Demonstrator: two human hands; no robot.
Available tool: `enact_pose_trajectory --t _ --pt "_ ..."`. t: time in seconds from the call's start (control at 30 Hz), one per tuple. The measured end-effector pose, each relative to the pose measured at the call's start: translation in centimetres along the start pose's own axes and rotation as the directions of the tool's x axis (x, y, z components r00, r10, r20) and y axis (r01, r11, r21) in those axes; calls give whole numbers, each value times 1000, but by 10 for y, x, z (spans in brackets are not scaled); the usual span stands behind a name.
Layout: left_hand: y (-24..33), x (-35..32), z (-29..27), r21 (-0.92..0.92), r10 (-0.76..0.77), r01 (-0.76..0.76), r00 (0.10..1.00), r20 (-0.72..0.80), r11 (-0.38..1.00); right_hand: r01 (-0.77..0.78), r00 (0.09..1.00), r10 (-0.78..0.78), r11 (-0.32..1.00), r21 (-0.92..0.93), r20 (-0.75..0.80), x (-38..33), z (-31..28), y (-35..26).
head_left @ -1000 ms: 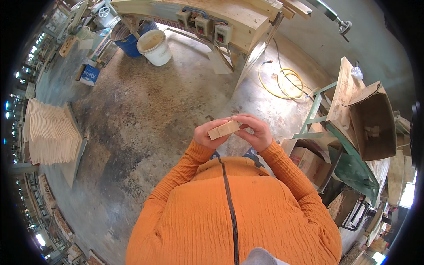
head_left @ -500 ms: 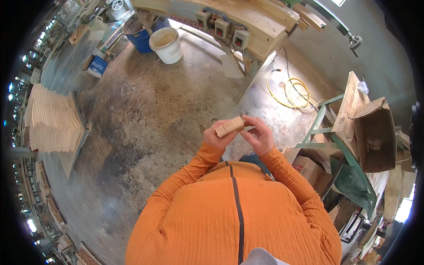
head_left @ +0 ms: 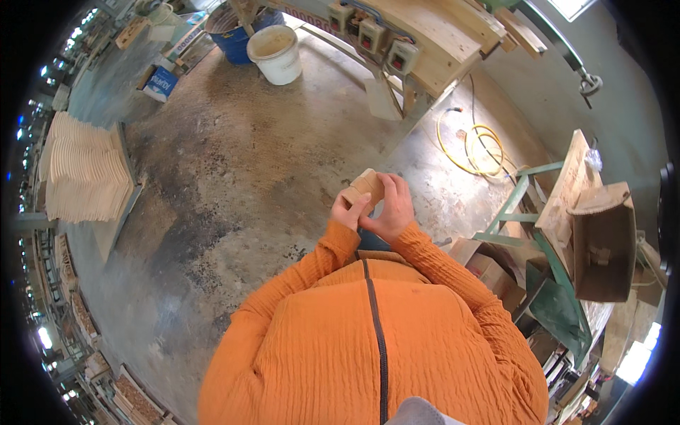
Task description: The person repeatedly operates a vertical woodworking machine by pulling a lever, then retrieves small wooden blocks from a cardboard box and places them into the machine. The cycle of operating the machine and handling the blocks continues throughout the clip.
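Observation:
In front of my waist I hold a small pale wooden block (head_left: 366,185), with lines across it that could be joints between pieces. My left hand (head_left: 348,210) is closed round its lower left end, thumb on the near side. My right hand (head_left: 394,211) grips its right side, fingers bent over the edge and the thumb low, close to the left thumb. The block tilts up and away from me, and the fingers hide part of it. Both forearms are in orange sleeves.
A stack of curved wooden slats (head_left: 85,170) stands on the left. Ahead are a white bucket (head_left: 280,64), a blue drum (head_left: 237,42) and a wooden bench (head_left: 439,42). A yellow hose (head_left: 489,149) lies coiled on the floor. On the right, a cardboard box (head_left: 602,248) adjoins a green-framed stand (head_left: 559,283).
The right hand has come in from beside the block to grip it. The block has turned steeper, its far end pointing more away from me. The view has shifted slightly.

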State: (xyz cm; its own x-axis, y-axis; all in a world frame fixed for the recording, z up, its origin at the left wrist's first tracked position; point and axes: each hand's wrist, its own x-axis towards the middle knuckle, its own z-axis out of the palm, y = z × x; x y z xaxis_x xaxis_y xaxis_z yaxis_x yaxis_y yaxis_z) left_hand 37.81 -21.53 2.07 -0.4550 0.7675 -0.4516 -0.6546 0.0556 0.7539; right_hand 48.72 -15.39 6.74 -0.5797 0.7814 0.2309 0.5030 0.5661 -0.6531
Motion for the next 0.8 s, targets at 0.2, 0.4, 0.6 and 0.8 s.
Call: enact_pose_trajectory --t 0.2,0.4,0.6,0.8 --pt "23 30 3 111 -58 58 998 2 992 41 995 -38 999 -31 87 44 -4 14" --pt "34 77 32 297 71 -83 996 51 951 58 996 -54 997 -59 68 91 -16 31" --pt "55 120 61 394 116 -174 979 165 903 63 997 -63 998 -4 -48 133 -25 52" --pt "116 133 86 -22 -447 497 797 406 867 177 984 -178 969 172 -11 154 -40 71"
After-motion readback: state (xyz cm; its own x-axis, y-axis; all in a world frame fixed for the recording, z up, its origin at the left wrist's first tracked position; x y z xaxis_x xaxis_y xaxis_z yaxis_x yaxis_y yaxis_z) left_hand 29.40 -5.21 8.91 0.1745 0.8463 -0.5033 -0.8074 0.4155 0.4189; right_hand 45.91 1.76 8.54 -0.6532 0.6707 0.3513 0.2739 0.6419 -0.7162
